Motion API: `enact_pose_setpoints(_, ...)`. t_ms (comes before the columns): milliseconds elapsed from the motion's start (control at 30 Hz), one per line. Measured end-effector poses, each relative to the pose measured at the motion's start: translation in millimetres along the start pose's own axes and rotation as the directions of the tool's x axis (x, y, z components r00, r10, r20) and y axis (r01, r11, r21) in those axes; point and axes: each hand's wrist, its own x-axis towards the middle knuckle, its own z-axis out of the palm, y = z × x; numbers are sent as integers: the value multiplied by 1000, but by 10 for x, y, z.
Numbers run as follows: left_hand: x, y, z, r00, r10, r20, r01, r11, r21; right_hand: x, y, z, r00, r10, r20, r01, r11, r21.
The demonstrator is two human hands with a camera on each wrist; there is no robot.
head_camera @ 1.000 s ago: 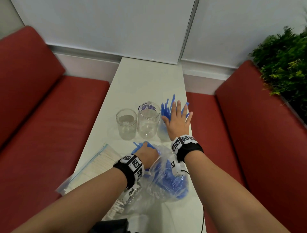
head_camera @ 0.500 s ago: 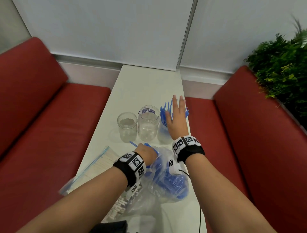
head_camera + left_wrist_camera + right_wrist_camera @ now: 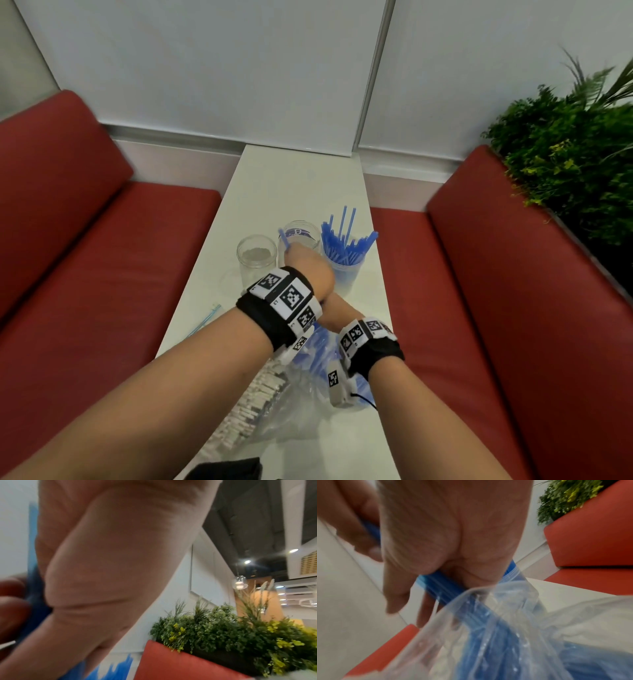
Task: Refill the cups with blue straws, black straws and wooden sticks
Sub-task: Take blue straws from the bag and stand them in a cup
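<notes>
On the white table [image 3: 301,178], the right-hand cup [image 3: 344,274] already bristles with blue straws [image 3: 342,240]; the two clear cups [image 3: 257,257] beside it look empty, so I judge black straws and wooden sticks remain. My left hand [image 3: 308,270], raised over the middle cup, grips a few blue straws. My right hand [image 3: 445,534], tucked under the left wrist, clasps a bunch of straws at the mouth of the plastic bag [image 3: 505,635].

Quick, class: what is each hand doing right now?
Left hand: grips blue straws.
Right hand: grips blue straws at the plastic bag mouth.
</notes>
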Motion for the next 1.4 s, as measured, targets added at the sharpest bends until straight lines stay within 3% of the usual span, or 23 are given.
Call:
enact_pose_setpoints(100, -111, 29, -261, 979, 202, 11, -198, 949, 245, -60, -47, 59, 988, -50, -143, 71, 987, 144)
enact_pose_setpoints(167, -281, 4, -544, 980, 161, -118, -123, 952, 280, -91, -106, 23, 975, -56, -216, 128, 934, 335)
enact_pose_setpoints(200, -324, -48, -678, 954, 183, -236, -126, 963, 237, -105, -142, -2, 972, -49, -230, 142, 902, 409)
enact_pose_setpoints(233, -320, -118, -798, 910, 197, -365, -130, 971, 201, -104, -156, -18, 972, -44, -233, 147, 883, 445)
enact_pose_setpoints(300, -252, -285, -952, 776, 135, -616, -157, 987, 19, -109, -207, -58, 966, -37, -255, 157, 870, 467)
enact_pose_setpoints(333, -225, -362, -971, 745, 72, -664, -196, 974, -114, -123, -243, -91, 961, -43, -272, 169, 871, 461)
enact_pose_setpoints(367, -202, -409, -958, 757, 18, -654, -264, 923, -280, -126, -272, -125, 959, -53, -278, 181, 870, 459)
enact_pose_setpoints(433, -214, -393, -890, 845, 3, -535, -315, 811, -493, -108, -324, -167, 954, -65, -293, 201, 864, 462)
enact_pose_setpoints(500, -220, -292, -783, 877, 78, -474, -352, 777, -523, -96, -378, -199, 948, -72, -310, 224, 843, 489)
enact_pose_setpoints(600, -203, -217, -663, 882, 150, -446, -409, 714, -569, -85, -417, -244, 950, -69, -304, 220, 838, 499)
enact_pose_setpoints(667, -170, -280, -628, 852, 102, -513, -485, 522, -702, -120, -435, -300, 947, -71, -313, 229, 834, 502)
enact_pose_setpoints(733, -177, -388, -580, 820, -77, -567, -547, 191, -815, -172, -502, -411, 936, -67, -345, 251, 815, 523)
enact_pose_setpoints(767, -155, -435, -536, 820, -192, -539, -537, 66, -841, -194, -554, -492, 929, -62, -365, 268, 792, 548)
enact_pose_setpoints(833, -84, -495, -390, 882, -293, -370, -388, -4, -922, -235, -694, -687, 910, -69, -409, 325, 733, 598)
enact_pose_setpoints(900, -3, -490, -144, 979, -168, -115, -126, -56, -990, -272, -847, -863, 885, -111, -452, 402, 670, 624)
enact_pose_setpoints(933, 26, -464, -3, 998, -57, 8, 0, -137, -991, -283, -915, -932, 876, -133, -464, 435, 634, 640)
enact_pose_setpoints(1033, 100, -377, 353, 945, 254, 205, 301, -434, -849, -316, -1085, -1048, 863, -169, -475, 486, 534, 692)
enact_pose_setpoints(1167, 115, -256, 503, 852, 487, 192, 518, -727, -450, -320, -1139, -1015, 854, -184, -486, 499, 552, 667)
enact_pose_setpoints(1267, 87, -225, 526, 837, 536, 107, 542, -788, -293, -323, -1123, -968, 855, -196, -481, 498, 568, 655)
enact_pose_setpoints(1400, 98, -233, 533, 841, 487, 237, 540, -789, -293, -335, -1142, -965, 854, -233, -466, 507, 578, 640)
